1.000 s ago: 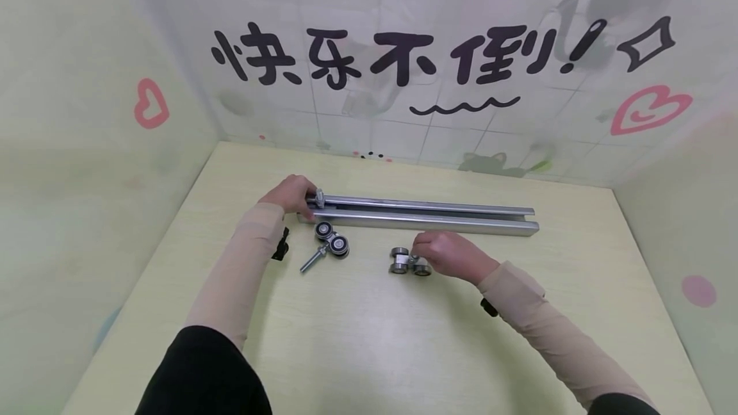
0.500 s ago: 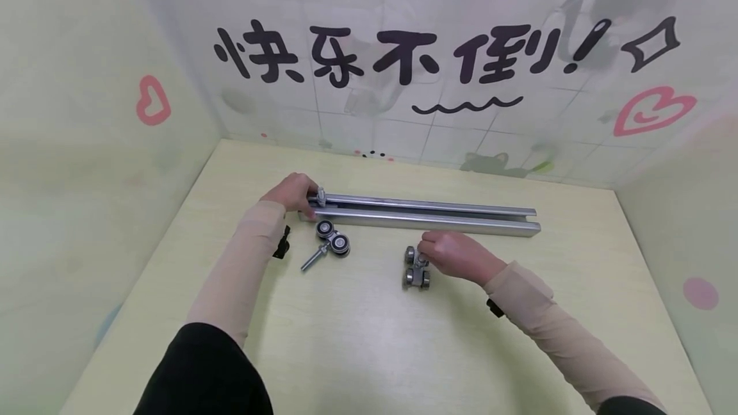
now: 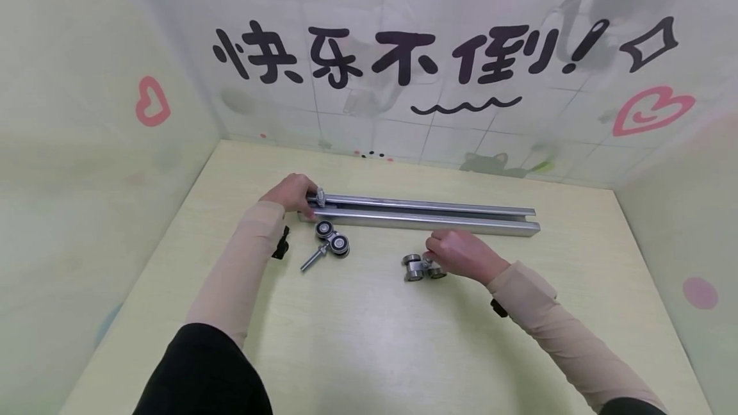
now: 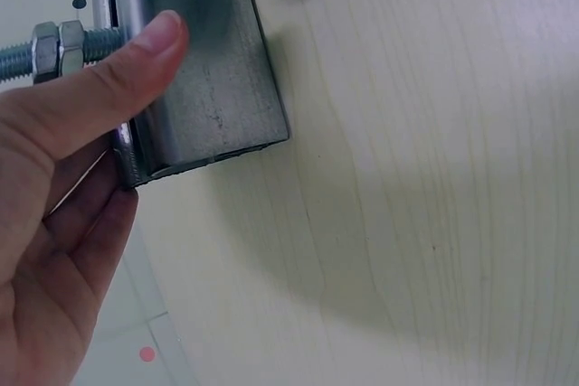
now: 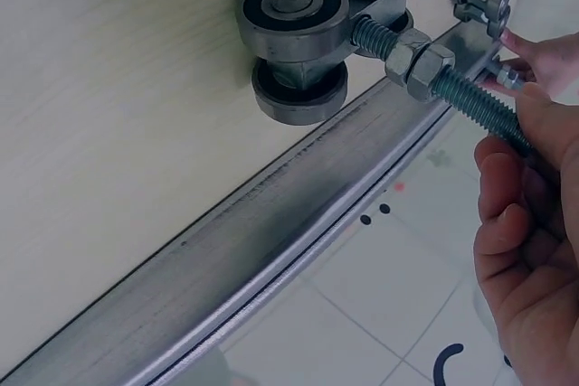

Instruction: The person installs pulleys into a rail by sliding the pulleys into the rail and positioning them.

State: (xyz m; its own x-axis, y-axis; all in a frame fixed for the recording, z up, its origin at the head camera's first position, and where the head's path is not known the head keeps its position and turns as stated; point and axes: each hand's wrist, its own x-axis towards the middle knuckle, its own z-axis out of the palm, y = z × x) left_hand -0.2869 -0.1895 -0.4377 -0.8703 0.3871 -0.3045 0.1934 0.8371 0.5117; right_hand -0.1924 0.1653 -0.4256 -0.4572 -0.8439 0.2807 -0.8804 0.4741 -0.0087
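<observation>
Bright, even light overhead casts soft shadows; wrist views blur close up, and the head view's edges bend.

Rail (image 4: pixel 204 88) far end cut off in left wrist view.

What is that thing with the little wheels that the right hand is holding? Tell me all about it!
The roller is a small grey metal part with round wheels, dark rings on their faces, set on a block. A threaded bolt with two nuts sticks out of it. The right hand grips that bolt. The roller lies on its side on the pale wooden table, just in front of the long metal rail, not in it.
</observation>
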